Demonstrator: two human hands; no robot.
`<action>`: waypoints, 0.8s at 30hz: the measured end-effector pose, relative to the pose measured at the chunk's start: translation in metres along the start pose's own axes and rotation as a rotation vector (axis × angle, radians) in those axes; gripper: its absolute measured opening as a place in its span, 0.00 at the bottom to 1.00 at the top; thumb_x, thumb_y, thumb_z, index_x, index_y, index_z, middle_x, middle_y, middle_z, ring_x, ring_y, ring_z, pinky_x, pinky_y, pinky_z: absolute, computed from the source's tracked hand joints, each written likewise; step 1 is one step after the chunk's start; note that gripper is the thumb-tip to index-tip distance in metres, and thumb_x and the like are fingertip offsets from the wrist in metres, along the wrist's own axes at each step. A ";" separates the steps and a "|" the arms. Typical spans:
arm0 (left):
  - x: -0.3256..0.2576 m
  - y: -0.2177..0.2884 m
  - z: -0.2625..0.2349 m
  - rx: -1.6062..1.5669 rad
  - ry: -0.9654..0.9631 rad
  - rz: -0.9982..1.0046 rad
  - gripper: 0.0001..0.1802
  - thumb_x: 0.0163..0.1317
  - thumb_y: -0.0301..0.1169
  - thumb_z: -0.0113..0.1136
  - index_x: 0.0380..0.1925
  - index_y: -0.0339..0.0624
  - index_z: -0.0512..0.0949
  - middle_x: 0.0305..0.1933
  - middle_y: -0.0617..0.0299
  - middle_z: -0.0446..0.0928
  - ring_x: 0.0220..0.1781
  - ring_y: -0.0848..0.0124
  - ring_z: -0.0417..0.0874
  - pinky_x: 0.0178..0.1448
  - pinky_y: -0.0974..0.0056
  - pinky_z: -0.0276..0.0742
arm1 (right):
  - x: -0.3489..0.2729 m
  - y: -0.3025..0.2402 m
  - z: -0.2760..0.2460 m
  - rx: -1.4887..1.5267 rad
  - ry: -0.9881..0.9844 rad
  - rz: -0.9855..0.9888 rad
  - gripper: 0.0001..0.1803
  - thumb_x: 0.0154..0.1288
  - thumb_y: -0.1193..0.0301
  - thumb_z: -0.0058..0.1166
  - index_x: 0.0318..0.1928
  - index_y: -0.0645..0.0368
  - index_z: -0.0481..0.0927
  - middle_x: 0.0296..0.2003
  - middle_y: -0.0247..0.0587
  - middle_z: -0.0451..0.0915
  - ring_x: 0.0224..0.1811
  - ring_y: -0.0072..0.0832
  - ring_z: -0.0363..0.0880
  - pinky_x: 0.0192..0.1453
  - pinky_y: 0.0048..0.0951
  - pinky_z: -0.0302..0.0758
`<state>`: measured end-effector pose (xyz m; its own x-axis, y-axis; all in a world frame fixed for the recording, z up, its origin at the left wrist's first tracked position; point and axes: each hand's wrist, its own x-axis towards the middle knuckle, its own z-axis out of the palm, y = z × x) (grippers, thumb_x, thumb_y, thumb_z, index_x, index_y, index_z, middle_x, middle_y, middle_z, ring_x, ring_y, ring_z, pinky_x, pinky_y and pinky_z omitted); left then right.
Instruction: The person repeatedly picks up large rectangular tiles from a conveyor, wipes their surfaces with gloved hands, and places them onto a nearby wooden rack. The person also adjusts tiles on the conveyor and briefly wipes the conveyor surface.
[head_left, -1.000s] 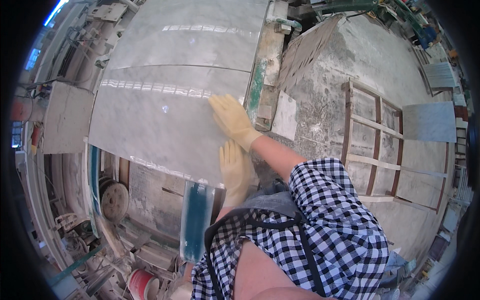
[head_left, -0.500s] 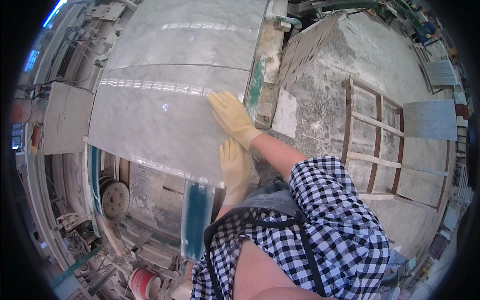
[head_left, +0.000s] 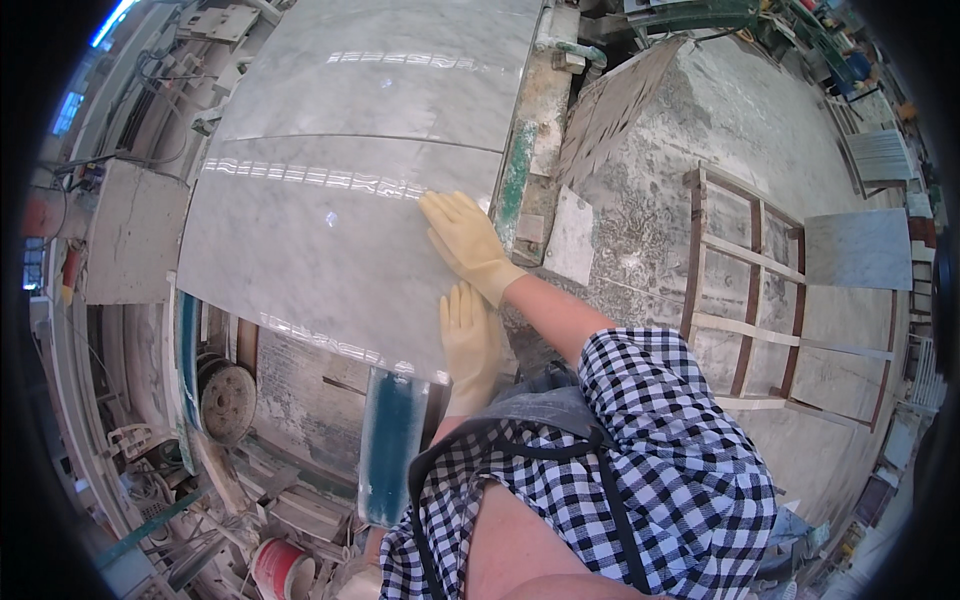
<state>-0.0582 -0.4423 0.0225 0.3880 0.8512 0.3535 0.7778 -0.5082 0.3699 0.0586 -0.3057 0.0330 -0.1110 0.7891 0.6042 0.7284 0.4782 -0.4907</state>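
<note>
A pale grey-veined polished stone slab (head_left: 330,240) lies flat in front of me. A second slab of the same stone (head_left: 400,85) lies beyond it, with a thin dark seam between them. My right hand (head_left: 465,243), in a cream rubber glove, rests on the nearer slab close to its right edge, fingers stretched out and pointing up and left. Just below it, my left hand (head_left: 470,345) wears a matching glove and lies against the slab's near right corner, fingers straight and pointing away from me. Neither hand grips anything.
Along the slabs' right side runs a worn frame edge with green paint (head_left: 517,170). A blue-green beam (head_left: 392,445) and a round wheel-like part (head_left: 227,402) sit below the near edge. A wooden lattice frame (head_left: 745,285) lies on the right; a red-and-white bucket (head_left: 283,570) stands lower left.
The whole view has shifted slightly downward. Both gloved hands keep about the same places on the slab.
</note>
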 end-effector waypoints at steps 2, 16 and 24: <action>0.000 -0.001 0.000 -0.002 0.007 0.004 0.29 0.66 0.29 0.61 0.64 0.21 0.73 0.68 0.35 0.74 0.72 0.39 0.72 0.79 0.38 0.62 | -0.001 0.000 0.000 0.001 0.003 -0.003 0.24 0.68 0.73 0.58 0.62 0.67 0.76 0.60 0.56 0.80 0.64 0.51 0.76 0.75 0.48 0.68; -0.004 0.000 -0.005 -0.050 0.014 -0.011 0.28 0.65 0.29 0.61 0.63 0.22 0.74 0.67 0.35 0.75 0.71 0.39 0.73 0.80 0.38 0.62 | 0.002 -0.009 -0.007 0.005 -0.058 0.005 0.26 0.68 0.73 0.57 0.66 0.68 0.75 0.63 0.59 0.78 0.66 0.55 0.74 0.75 0.50 0.67; -0.005 0.001 -0.012 -0.137 0.017 -0.053 0.28 0.65 0.29 0.60 0.62 0.22 0.75 0.67 0.35 0.75 0.72 0.41 0.73 0.80 0.38 0.62 | 0.002 -0.012 -0.008 0.012 -0.099 0.016 0.27 0.69 0.73 0.56 0.67 0.68 0.74 0.64 0.59 0.77 0.68 0.53 0.74 0.76 0.50 0.66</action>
<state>-0.0656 -0.4484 0.0316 0.3387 0.8755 0.3447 0.7218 -0.4767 0.5017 0.0557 -0.3133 0.0449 -0.1658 0.8308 0.5312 0.7222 0.4691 -0.5082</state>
